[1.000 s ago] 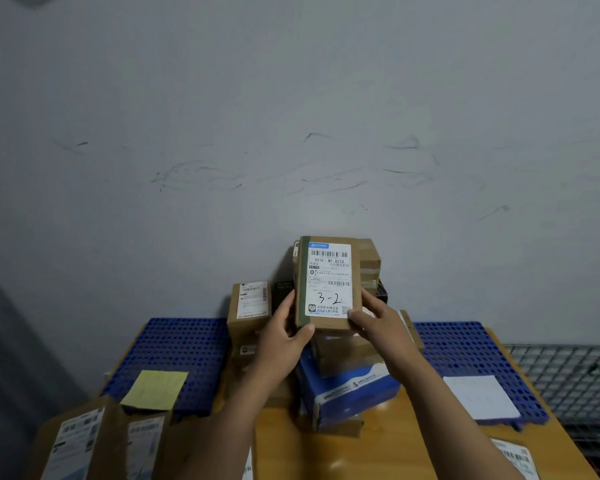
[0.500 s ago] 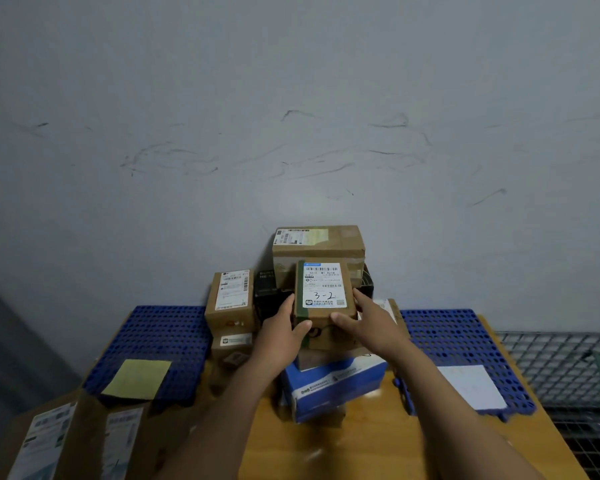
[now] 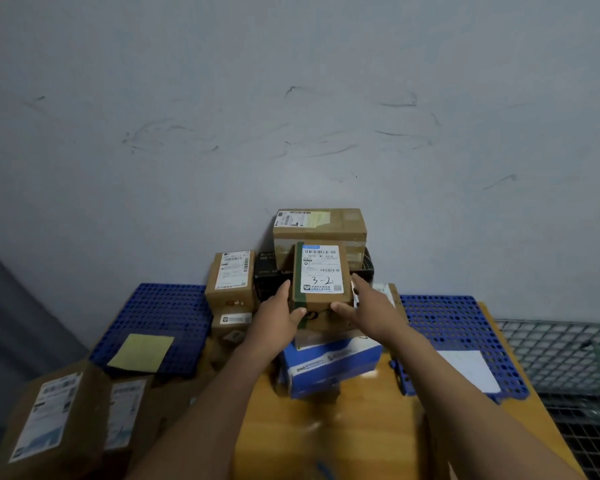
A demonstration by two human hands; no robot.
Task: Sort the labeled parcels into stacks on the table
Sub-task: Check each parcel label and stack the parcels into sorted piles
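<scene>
A small brown parcel (image 3: 321, 271) with a white label marked "3-2" and a green tape strip sits atop the middle stack. My left hand (image 3: 278, 318) holds its left side with the thumb on the front edge. My right hand (image 3: 369, 310) holds the right side the same way. Under the parcel is another brown box, then a blue-and-white box (image 3: 329, 365) on the wooden table (image 3: 326, 431). Behind it, a larger brown box (image 3: 319, 226) rests on a black box (image 3: 269, 271).
A stack of labeled brown parcels (image 3: 231, 277) stands left of the middle stack. Blue perforated mats lie left (image 3: 160, 317) and right (image 3: 458, 323), with a yellow note (image 3: 141, 351) and a white sheet (image 3: 465, 370). Two labeled parcels (image 3: 49, 420) sit front left. Wire mesh (image 3: 561, 351) borders the right.
Both hands have carried the "3-2" parcel down and away from me, from held upright in the air to lying on the middle stack.
</scene>
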